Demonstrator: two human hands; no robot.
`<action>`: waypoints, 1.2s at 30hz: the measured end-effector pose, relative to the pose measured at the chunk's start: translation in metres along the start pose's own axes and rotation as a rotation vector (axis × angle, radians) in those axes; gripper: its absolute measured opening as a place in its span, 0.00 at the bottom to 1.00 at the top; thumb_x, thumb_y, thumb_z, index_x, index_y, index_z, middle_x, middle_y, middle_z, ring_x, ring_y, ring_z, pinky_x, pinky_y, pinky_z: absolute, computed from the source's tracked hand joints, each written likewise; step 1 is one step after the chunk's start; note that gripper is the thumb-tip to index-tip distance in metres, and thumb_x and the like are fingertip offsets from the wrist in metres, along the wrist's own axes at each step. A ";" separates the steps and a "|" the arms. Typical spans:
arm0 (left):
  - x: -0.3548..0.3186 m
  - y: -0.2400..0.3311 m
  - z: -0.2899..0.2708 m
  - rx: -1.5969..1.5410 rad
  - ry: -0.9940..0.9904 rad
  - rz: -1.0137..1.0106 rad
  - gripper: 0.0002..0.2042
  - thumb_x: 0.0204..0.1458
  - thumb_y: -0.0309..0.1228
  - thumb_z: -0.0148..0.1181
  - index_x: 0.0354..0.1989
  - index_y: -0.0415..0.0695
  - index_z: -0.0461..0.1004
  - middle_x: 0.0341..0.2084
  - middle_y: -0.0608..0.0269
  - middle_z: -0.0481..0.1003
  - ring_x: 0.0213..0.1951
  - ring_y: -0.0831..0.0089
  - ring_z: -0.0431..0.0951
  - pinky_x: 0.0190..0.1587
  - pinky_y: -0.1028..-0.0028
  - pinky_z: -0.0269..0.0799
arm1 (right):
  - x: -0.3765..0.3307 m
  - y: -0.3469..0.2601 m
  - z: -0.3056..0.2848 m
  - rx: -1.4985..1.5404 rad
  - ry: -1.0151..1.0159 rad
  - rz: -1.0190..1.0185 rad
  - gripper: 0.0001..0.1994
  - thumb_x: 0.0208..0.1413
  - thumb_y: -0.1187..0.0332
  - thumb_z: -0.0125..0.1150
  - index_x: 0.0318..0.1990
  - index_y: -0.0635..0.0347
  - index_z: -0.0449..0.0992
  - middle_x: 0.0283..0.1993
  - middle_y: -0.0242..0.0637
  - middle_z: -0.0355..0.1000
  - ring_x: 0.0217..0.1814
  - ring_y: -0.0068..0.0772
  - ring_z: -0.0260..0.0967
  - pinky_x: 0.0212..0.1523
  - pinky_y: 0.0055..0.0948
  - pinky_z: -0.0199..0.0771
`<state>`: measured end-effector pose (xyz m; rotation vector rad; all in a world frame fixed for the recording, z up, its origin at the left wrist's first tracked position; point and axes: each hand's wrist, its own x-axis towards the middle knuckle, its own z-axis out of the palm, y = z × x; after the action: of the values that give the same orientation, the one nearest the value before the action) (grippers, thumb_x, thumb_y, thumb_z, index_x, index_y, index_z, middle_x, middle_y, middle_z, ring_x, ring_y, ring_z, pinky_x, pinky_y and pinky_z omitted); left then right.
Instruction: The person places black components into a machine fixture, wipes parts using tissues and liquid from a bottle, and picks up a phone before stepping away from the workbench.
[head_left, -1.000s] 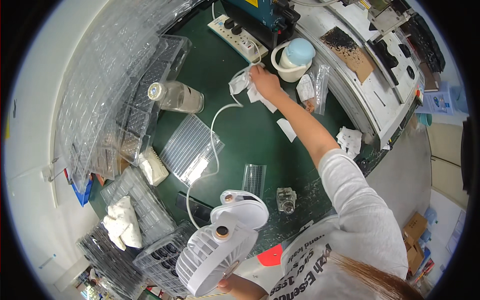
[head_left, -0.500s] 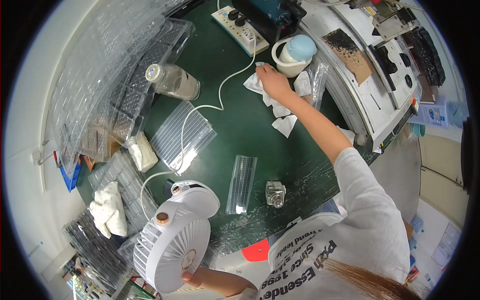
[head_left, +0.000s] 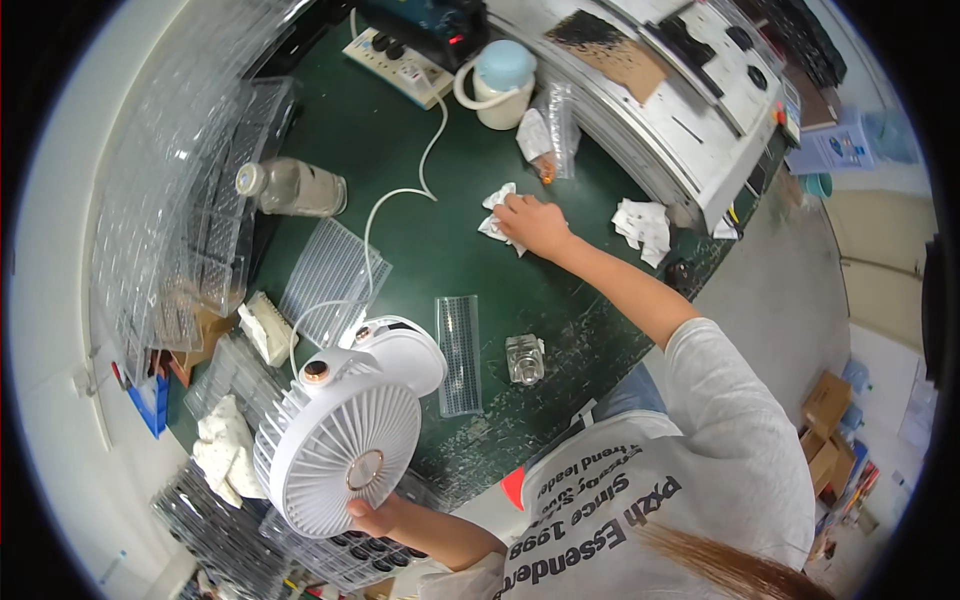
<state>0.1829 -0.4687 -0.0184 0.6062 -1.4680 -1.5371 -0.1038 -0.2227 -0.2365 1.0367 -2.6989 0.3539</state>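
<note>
My left hand [head_left: 378, 517] grips the lower rim of a white desk fan [head_left: 345, 450], thumb on its front and the other fingers hidden behind. The fan has a round grille, a white base and a copper-coloured knob. Further off on the green table, my right hand [head_left: 537, 224] is closed on a crumpled white tissue [head_left: 490, 226] and presses it to the surface. Between me and that hand lie a clear plastic strip of small studs [head_left: 459, 355] and a small square glass bottle [head_left: 525, 359].
A white cable [head_left: 372, 235] runs from the fan to a power strip [head_left: 385, 62]. Around the table [head_left: 420, 250] stand a cream mug with a blue lid [head_left: 503, 85], a clear jar [head_left: 300, 188], another crumpled tissue [head_left: 642, 230], stacked clear trays [head_left: 190, 170] and a white machine [head_left: 640, 130].
My right hand has drawn back from beside the mug toward me, bringing the loose white tissues with it. The view has shifted; my left hand still grips the fan.
</note>
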 end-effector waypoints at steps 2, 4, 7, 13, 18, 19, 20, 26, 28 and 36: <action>-0.014 -0.011 -0.008 0.007 -0.026 -0.021 0.43 0.40 0.45 0.63 0.60 0.32 0.50 0.57 0.44 0.57 0.57 0.53 0.61 0.58 0.55 0.58 | -0.010 0.002 -0.005 0.008 -0.044 0.025 0.09 0.47 0.59 0.58 0.33 0.48 0.68 0.31 0.28 0.66 0.27 0.30 0.69 0.19 0.29 0.69; -0.010 0.000 0.029 0.047 -0.048 0.033 0.44 0.38 0.40 0.66 0.61 0.33 0.48 0.55 0.45 0.58 0.56 0.54 0.62 0.57 0.55 0.61 | -0.027 0.002 -0.009 0.035 -0.081 0.043 0.08 0.47 0.59 0.57 0.33 0.48 0.68 0.31 0.28 0.66 0.27 0.31 0.70 0.18 0.30 0.69; 0.008 -0.013 0.052 0.141 -0.154 -0.005 0.43 0.36 0.36 0.69 0.60 0.34 0.50 0.55 0.47 0.60 0.55 0.54 0.62 0.57 0.54 0.60 | -0.064 0.003 -0.032 0.118 -0.207 0.090 0.09 0.50 0.58 0.55 0.34 0.50 0.68 0.32 0.33 0.67 0.27 0.38 0.71 0.22 0.36 0.71; 0.059 -0.091 0.136 0.662 -0.553 0.155 0.36 0.36 0.37 0.71 0.52 0.33 0.61 0.46 0.51 0.67 0.49 0.63 0.67 0.54 0.68 0.59 | -0.120 0.009 -0.069 0.887 -0.056 0.939 0.14 0.59 0.58 0.46 0.36 0.61 0.66 0.31 0.45 0.69 0.28 0.48 0.66 0.30 0.34 0.66; 0.083 -0.139 0.182 0.663 -0.765 0.184 0.31 0.41 0.35 0.68 0.51 0.35 0.62 0.45 0.54 0.68 0.47 0.66 0.68 0.52 0.70 0.61 | -0.157 0.025 -0.067 1.392 0.136 1.305 0.13 0.60 0.59 0.47 0.35 0.62 0.69 0.33 0.36 0.71 0.33 0.23 0.61 0.36 0.25 0.62; 0.089 -0.150 0.181 0.670 -0.764 0.179 0.31 0.41 0.35 0.68 0.51 0.35 0.62 0.45 0.54 0.68 0.47 0.66 0.68 0.52 0.70 0.61 | -0.157 0.021 -0.073 1.552 0.181 1.361 0.13 0.60 0.60 0.47 0.39 0.62 0.70 0.36 0.33 0.71 0.35 0.22 0.63 0.38 0.24 0.63; 0.094 -0.157 0.182 0.602 -0.748 0.144 0.31 0.41 0.36 0.68 0.52 0.35 0.62 0.45 0.54 0.68 0.47 0.67 0.68 0.52 0.70 0.61 | -0.158 0.020 -0.079 1.712 0.235 1.415 0.14 0.60 0.61 0.47 0.42 0.62 0.71 0.39 0.31 0.71 0.38 0.21 0.65 0.39 0.22 0.64; 0.093 -0.164 0.187 0.606 -0.750 0.135 0.30 0.43 0.36 0.67 0.53 0.36 0.61 0.45 0.55 0.67 0.47 0.68 0.67 0.52 0.71 0.61 | -0.177 0.034 -0.085 2.014 0.249 1.281 0.14 0.61 0.66 0.43 0.49 0.63 0.68 0.41 0.33 0.72 0.38 0.24 0.70 0.38 0.23 0.70; 0.090 -0.160 0.189 0.619 -0.748 0.093 0.30 0.44 0.36 0.67 0.53 0.36 0.61 0.45 0.56 0.67 0.47 0.69 0.67 0.52 0.72 0.60 | -0.179 0.043 -0.088 2.038 0.229 1.237 0.14 0.61 0.65 0.43 0.49 0.63 0.68 0.39 0.33 0.72 0.38 0.24 0.70 0.38 0.23 0.70; 0.096 -0.137 0.198 0.478 -0.788 -0.036 0.29 0.45 0.36 0.65 0.53 0.37 0.61 0.44 0.57 0.68 0.46 0.70 0.68 0.51 0.72 0.61 | -0.177 0.060 -0.117 1.418 0.245 1.413 0.14 0.59 0.60 0.48 0.42 0.63 0.71 0.33 0.27 0.69 0.33 0.18 0.62 0.36 0.18 0.60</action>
<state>-0.0652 -0.4621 -0.0925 0.2851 -2.4734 -1.5307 -0.0021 -0.0337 -0.1864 -1.0317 -2.1108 2.4503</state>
